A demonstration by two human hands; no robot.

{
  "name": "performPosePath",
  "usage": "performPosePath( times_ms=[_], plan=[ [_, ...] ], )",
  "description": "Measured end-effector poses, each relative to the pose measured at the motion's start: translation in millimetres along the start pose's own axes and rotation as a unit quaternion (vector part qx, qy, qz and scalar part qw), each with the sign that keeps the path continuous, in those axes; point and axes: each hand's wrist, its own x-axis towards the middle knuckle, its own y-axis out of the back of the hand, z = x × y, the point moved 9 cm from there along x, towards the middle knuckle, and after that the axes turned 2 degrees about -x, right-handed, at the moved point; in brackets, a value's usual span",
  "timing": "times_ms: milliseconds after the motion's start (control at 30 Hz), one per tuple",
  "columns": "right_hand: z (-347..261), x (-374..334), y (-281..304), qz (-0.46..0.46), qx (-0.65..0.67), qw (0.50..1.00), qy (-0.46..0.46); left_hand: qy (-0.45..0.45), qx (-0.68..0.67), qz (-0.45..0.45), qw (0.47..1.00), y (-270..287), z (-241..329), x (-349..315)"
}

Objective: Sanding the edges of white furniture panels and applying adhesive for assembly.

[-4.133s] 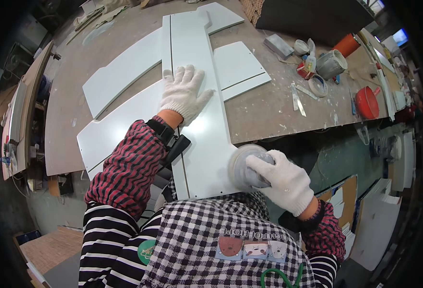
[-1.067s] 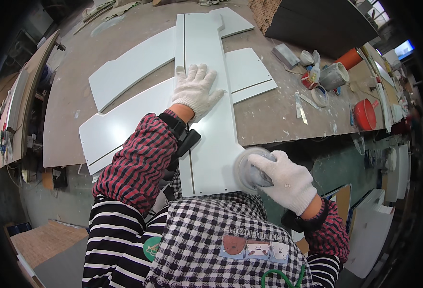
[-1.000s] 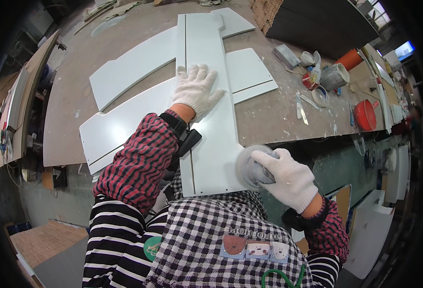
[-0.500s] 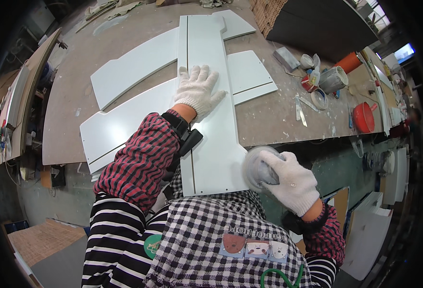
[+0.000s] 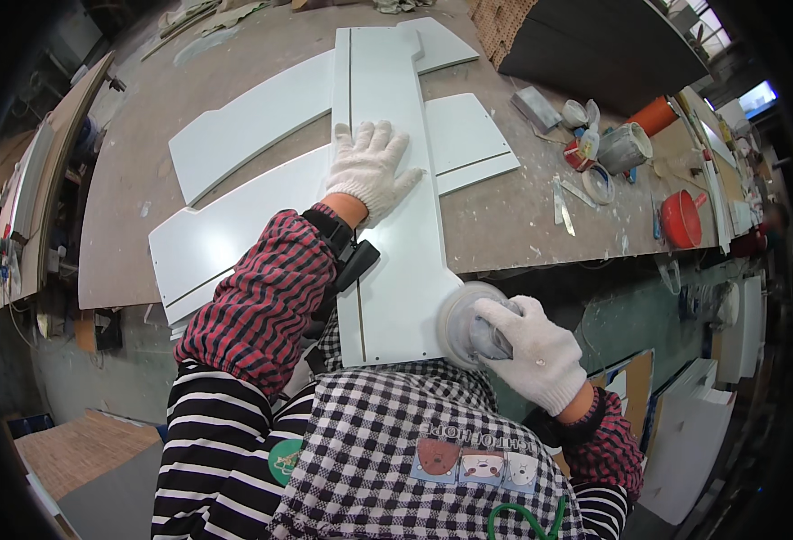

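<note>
A long white panel [image 5: 396,270] with a dark groove along its left side lies across other white panels and reaches over the table's near edge to my apron. My left hand [image 5: 368,171], in a white knit glove, rests flat on its middle with the fingers spread. At the panel's near right edge, my gloved right hand [image 5: 540,346] grips a round grey sander [image 5: 470,326]. Its disc overlaps the edge there. Beneath lie a curved white panel [image 5: 252,117] and a second grooved panel [image 5: 203,247], with another panel end [image 5: 473,139] showing on the right.
On the worktable [image 5: 522,229], toward the right, are a red pan [image 5: 682,219], a tape roll [image 5: 598,184], scrapers [image 5: 563,209], a grey tub [image 5: 626,148] and a sanding block [image 5: 537,110]. A dark box [image 5: 594,45] stands behind. Boards [image 5: 684,441] lean at lower right.
My right hand has moved the sander a little left and nearer to me along the panel's edge. My left hand stays in place on the panel.
</note>
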Motion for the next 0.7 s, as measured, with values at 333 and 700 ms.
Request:
performPosePath(
  times_ms=[333, 700],
  plan=[
    [-7, 2, -1, -0.018, -0.008, 0.999, 0.033, 0.011, 0.01, -0.046, 0.999, 3, 3, 2],
    [-1, 13, 8, 0.04, -0.013, 0.999, 0.035, 0.004, -0.004, -0.012, 1.0, 2, 0, 0]
  ],
)
